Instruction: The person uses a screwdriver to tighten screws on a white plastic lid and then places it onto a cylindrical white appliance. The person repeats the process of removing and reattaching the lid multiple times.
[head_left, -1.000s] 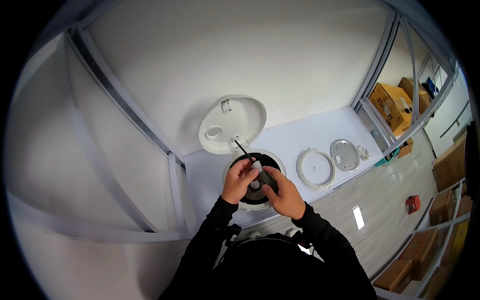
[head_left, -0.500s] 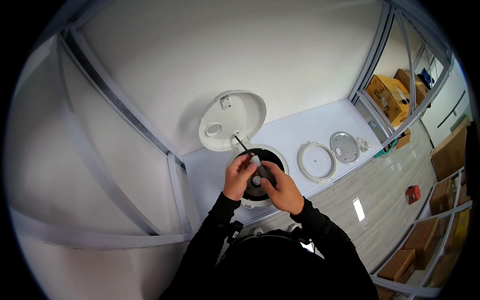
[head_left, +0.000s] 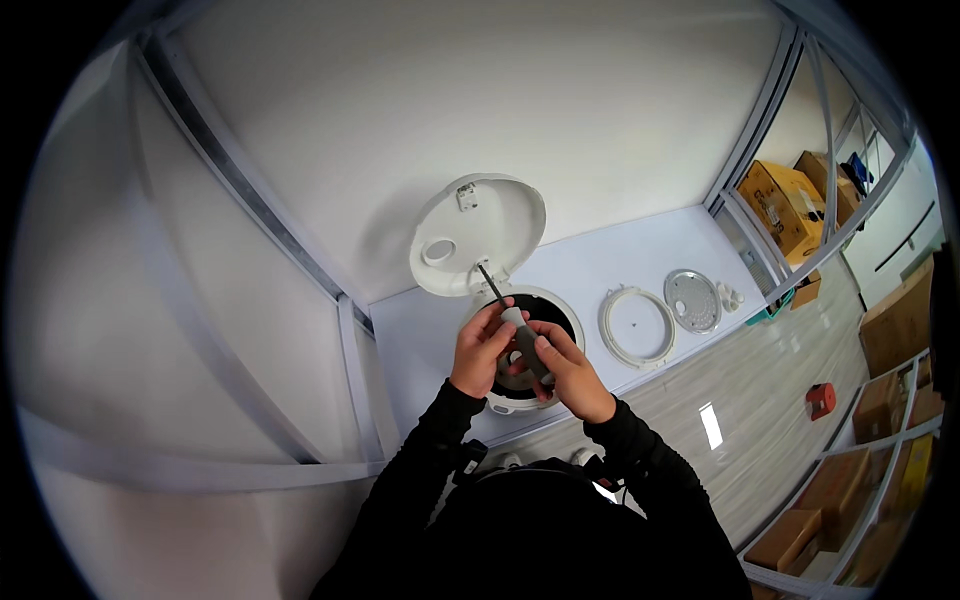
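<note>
A screwdriver (head_left: 530,345) with a grey handle slants over a white round rice cooker (head_left: 573,310) with a dark inside. Its thin shaft reaches up to the bottom of the raised white lid (head_left: 500,225), where the tip meets the area near the hinge. My right hand (head_left: 577,375) is wrapped round the handle. Near the front end of the handle, the fingers of my left hand (head_left: 484,350) close on the screwdriver and steady it. Both hands hide much of the cooker's opening.
On the white table (head_left: 590,250), to the right, lie a white ring (head_left: 607,330), a perforated metal disc (head_left: 692,300) and small white parts (head_left: 730,296). A wall stands behind. Cardboard boxes (head_left: 785,210), shelves and a red object (head_left: 821,401) are farther right.
The lid and cooker appear slightly farther right in the view. My right hand's fingers have shifted on the screwdriver handle, and the tip stays at the lid's lower edge.
</note>
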